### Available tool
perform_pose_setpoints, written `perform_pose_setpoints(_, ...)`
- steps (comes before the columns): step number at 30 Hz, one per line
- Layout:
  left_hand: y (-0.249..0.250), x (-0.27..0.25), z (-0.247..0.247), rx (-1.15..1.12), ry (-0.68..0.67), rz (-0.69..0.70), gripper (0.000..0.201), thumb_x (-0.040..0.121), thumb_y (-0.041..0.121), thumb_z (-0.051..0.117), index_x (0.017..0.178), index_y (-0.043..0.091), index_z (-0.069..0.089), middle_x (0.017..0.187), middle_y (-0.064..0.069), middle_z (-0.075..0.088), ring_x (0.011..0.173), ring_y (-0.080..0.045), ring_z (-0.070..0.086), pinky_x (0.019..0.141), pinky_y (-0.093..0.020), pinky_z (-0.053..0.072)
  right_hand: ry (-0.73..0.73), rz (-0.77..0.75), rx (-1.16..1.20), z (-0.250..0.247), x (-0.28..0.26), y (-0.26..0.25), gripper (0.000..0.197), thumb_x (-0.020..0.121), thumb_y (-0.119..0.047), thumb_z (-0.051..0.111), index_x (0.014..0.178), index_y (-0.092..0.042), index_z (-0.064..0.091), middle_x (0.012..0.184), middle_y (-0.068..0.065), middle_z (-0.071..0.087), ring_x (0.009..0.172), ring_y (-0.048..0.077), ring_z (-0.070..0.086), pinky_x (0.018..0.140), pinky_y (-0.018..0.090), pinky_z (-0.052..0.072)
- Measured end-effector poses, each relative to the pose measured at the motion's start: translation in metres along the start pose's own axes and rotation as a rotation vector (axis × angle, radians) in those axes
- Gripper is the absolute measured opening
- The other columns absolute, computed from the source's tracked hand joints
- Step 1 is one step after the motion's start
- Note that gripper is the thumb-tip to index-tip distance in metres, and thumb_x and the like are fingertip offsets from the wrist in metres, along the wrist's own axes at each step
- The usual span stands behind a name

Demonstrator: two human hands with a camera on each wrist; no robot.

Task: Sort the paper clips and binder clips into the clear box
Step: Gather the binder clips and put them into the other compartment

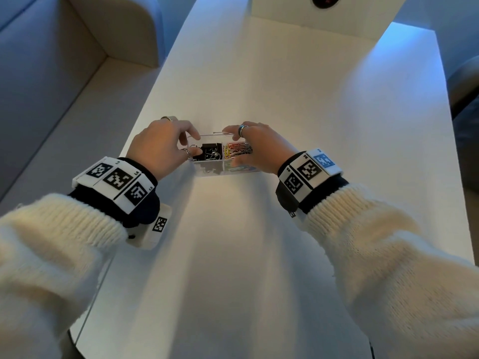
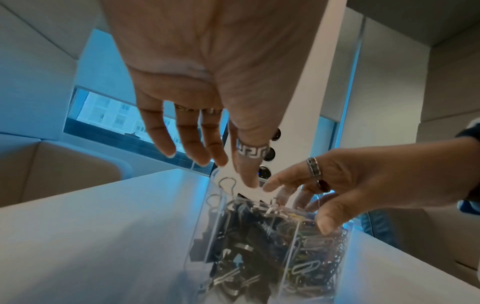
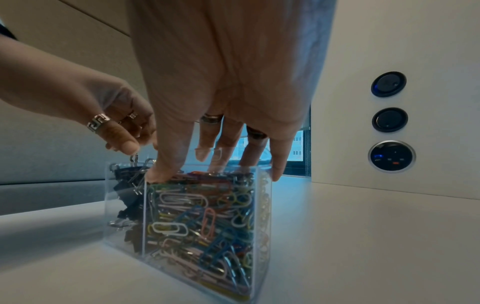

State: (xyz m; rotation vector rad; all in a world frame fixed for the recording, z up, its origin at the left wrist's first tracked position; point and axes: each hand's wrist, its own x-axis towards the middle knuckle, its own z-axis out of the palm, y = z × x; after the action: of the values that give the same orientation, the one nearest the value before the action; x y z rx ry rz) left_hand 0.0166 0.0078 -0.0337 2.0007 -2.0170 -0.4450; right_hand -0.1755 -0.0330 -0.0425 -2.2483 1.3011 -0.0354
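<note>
The clear box [image 1: 207, 170] sits between both hands' fingers [image 1: 193, 130], touching them.

I see a long white table [image 1: 259, 229] that fills most of the head view. On its left stands a pale upholstered bench [image 1: 51, 73] with a rounded armrest. At the far end of the table rises a white panel [image 3: 428, 102], and on it I count three round sockets [image 3: 388, 119] one above another; the lowest has a metal ring. Behind, a window [image 2: 109, 115] shows a light building outside.
</note>
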Motion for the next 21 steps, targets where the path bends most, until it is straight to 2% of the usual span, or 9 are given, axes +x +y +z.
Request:
perform_pose_setpoints(4,0.0016,-0.0015,0.0004,0.043,-0.066,0.083,0.023,0.081,0.030,0.066,0.104,0.030,0.066,0.088,0.002,0.052,0.070,-0.016,0.044,0.080,-0.039,0.045,0.007,0.002,-0.001,0.0007,0.0009,0.0007,0.058,0.081,-0.022,0.064,0.134,-0.027,0.041,0.121,-0.001,0.054,0.115,0.022,0.046,0.096,0.033,0.038)
perform_pose_setpoints(7,0.0023,-0.0025,-0.0005,0.103,-0.091,0.103,0.022,0.084,0.033,0.061,0.105,0.038,0.066,0.094,0.001,0.053,0.072,-0.014,0.042,0.078,-0.033,0.035,0.006,0.004,0.003,0.0007,0.0006,0.0009,0.059,0.081,-0.022,0.064,0.135,-0.027,0.041,0.121,-0.001,0.054,0.116,0.022,0.045,0.097,0.033,0.038)
perform_pose_setpoints(9,0.0032,-0.0027,-0.0019,0.159,-0.099,0.108,0.021,0.086,0.035,0.059,0.105,0.040,0.065,0.093,0.003,0.051,0.075,-0.014,0.042,0.080,-0.034,0.033,0.006,0.002,0.002,0.0009,0.0006,0.0009,0.059,0.081,-0.023,0.065,0.134,-0.027,0.041,0.121,-0.001,0.054,0.115,0.023,0.045,0.097,0.033,0.038)
perform_pose_setpoints(12,0.0052,-0.0003,-0.0022,0.187,-0.109,0.099,0.020,0.085,0.034,0.060,0.104,0.036,0.066,0.091,0.002,0.049,0.078,-0.014,0.042,0.084,-0.036,0.034,0.013,0.003,0.016,0.0013,0.0004,0.0010,0.057,0.080,-0.023,0.065,0.132,-0.026,0.044,0.121,-0.001,0.054,0.115,0.023,0.045,0.097,0.034,0.038)
perform_pose_setpoints(16,0.0047,0.0041,0.0014,0.156,-0.108,0.063,0.019,0.080,0.032,0.067,0.098,0.024,0.066,0.090,0.002,0.047,0.076,-0.015,0.041,0.084,-0.036,0.036,0.004,0.003,0.020,0.0008,-0.0007,0.0012,0.060,0.081,-0.024,0.064,0.135,-0.027,0.040,0.122,-0.001,0.053,0.115,0.022,0.044,0.096,0.032,0.036)
perform_pose_setpoints(21,0.0031,0.0033,0.0022,0.147,-0.078,0.084,0.015,0.081,0.028,0.066,0.096,0.023,0.066,0.091,0.002,0.046,0.075,-0.014,0.041,0.086,-0.036,0.033,0.000,0.006,0.023,0.0007,-0.0012,0.0009,0.060,0.081,-0.024,0.065,0.135,-0.028,0.039,0.122,-0.001,0.052,0.116,0.023,0.043,0.098,0.035,0.037)
